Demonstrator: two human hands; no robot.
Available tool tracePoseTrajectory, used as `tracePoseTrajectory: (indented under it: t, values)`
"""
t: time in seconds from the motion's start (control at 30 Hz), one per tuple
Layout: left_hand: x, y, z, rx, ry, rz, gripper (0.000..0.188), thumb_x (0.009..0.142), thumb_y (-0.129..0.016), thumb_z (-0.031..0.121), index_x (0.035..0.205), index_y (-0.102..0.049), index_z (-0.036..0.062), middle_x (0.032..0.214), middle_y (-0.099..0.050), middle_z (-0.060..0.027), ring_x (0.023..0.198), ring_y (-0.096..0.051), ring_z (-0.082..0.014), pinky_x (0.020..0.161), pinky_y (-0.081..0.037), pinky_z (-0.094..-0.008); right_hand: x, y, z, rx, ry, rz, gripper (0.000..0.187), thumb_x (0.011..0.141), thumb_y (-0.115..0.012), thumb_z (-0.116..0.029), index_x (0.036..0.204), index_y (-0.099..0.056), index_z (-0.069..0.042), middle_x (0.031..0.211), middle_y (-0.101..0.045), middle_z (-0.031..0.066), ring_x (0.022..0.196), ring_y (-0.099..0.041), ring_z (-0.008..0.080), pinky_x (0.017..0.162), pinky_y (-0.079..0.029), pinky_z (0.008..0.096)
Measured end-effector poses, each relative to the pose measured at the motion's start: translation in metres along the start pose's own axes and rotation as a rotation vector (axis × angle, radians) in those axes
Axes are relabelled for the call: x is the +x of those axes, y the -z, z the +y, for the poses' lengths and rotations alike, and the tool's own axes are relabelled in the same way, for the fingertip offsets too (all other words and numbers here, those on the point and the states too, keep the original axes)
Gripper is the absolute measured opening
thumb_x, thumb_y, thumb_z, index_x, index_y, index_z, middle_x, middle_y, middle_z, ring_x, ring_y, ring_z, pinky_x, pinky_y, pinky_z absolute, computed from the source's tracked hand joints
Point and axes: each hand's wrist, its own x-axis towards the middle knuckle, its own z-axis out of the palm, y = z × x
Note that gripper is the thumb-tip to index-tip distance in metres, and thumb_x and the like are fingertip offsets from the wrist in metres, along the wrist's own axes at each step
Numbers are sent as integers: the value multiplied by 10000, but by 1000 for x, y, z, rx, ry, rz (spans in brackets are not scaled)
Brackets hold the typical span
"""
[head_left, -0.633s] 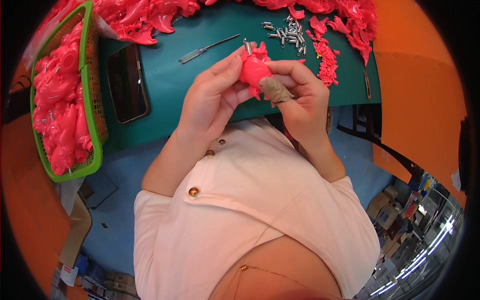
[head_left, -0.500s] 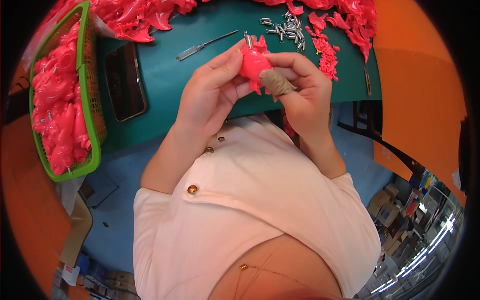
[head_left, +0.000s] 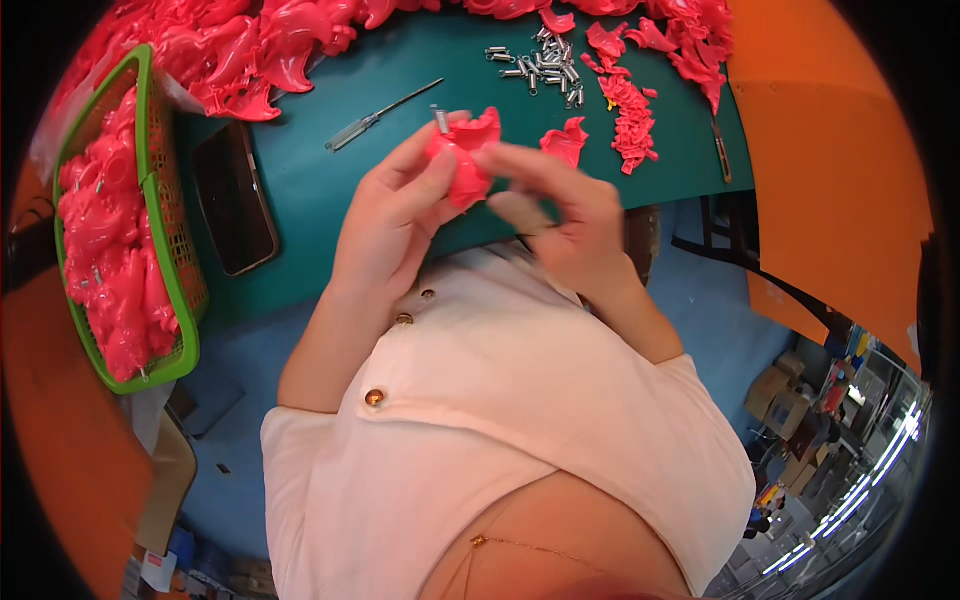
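Observation:
My left hand (head_left: 395, 200) pinches a glossy pink moulded plastic part (head_left: 463, 170) between thumb and fingers, above the green table. The part is curved, with a jagged upper edge. A small metal spring (head_left: 441, 121) stands up at its upper left, by my left fingertips. My right hand (head_left: 572, 215) is at the part's right side, blurred, thumb and index finger apart. Its index fingertip is at the part's edge; I cannot tell if it touches. A drab covering (head_left: 520, 212) wraps the right thumb. Just beyond the right hand a loose pink piece (head_left: 565, 142) lies on the table.
A screwdriver (head_left: 352, 133) and a dark phone (head_left: 236, 200) lie left. The green basket (head_left: 150, 190) holds pink parts. Several springs (head_left: 545, 66) and small pink pieces (head_left: 632, 125) lie far right, near a thin-bladed tool (head_left: 722, 152). Heaped pink parts (head_left: 290, 50) line the back.
My right hand has come off its grip on the part and drawn slightly away. The part has turned in my left hand. A loose pink piece now shows on the table. The whole view shifted slightly.

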Motion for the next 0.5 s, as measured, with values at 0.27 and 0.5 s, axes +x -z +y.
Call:
tracePoseTrajectory:
  t: [0.27, 0.5]
  values:
    - [-4, 24, 9, -166, -53, -28, 389, 970, -434, 213, 1268, -410, -36, 1269, -484, -160, 1094, -550, -251, 975, -445, -421, -19, 49, 41, -599, 97, 127, 418, 651, -795, -176, 1021, -635, -65, 1049, -600, 73, 921, -530, 252, 826, -428, 339]
    - [-2, 26, -2, -180, 1, -3, 406, 968, -437, 214, 1251, -414, -76, 1232, -514, -180, 1067, -569, -261, 943, -473, -444, -8, 36, 48, -108, -92, 116, 316, 779, -701, -98, 1070, -607, -15, 906, -638, 57, 856, -598, 193, 776, -472, 303]
